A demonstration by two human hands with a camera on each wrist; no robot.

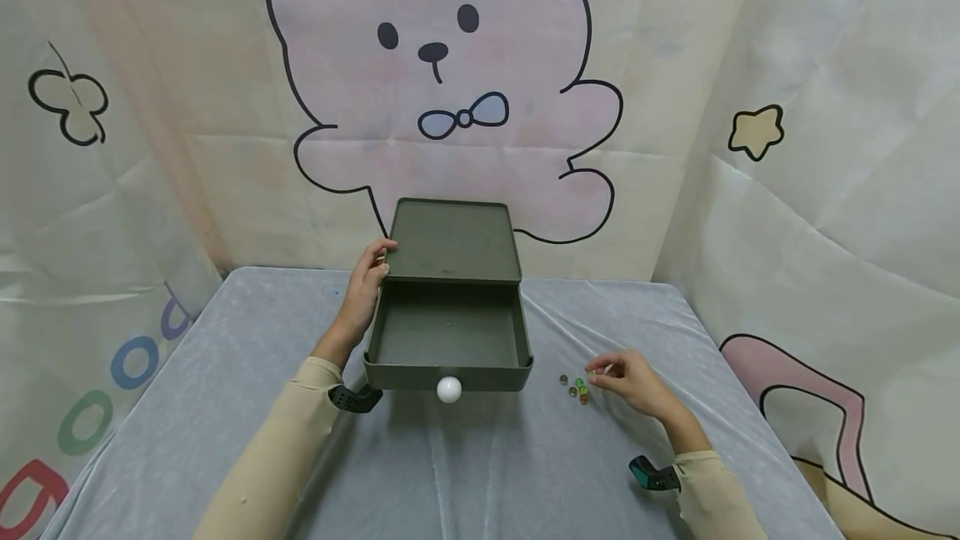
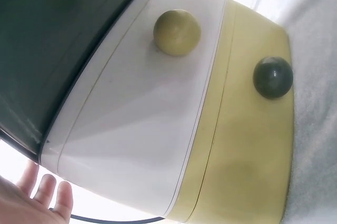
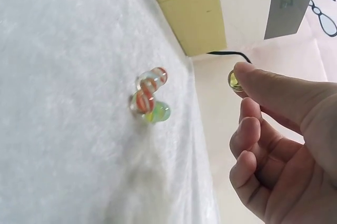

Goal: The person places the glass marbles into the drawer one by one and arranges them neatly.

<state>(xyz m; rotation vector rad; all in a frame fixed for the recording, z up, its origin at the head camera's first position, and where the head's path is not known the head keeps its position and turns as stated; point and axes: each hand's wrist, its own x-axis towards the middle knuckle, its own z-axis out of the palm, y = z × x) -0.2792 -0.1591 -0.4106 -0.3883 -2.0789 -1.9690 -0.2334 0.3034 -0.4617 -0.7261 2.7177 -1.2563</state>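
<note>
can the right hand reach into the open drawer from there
Probably yes: the drawer is pulled out and uncovered in front, and the left hand is at the cabinet's left side. The right hand, pinching a marble, would need to clear the side wall.

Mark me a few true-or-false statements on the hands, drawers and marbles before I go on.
1. The green drawer carries a white knob. True.
2. The green drawer is fully closed. False: the green drawer is pulled open.
3. The right hand pinches a glass marble. True.
4. The left hand grips the white knob. False: the left hand is at the side of the green casing.
5. Several loose marbles lie on the gray cloth. True.
6. The lower two drawers match in color. False: one is a white drawer, the other a yellow drawer.
</note>
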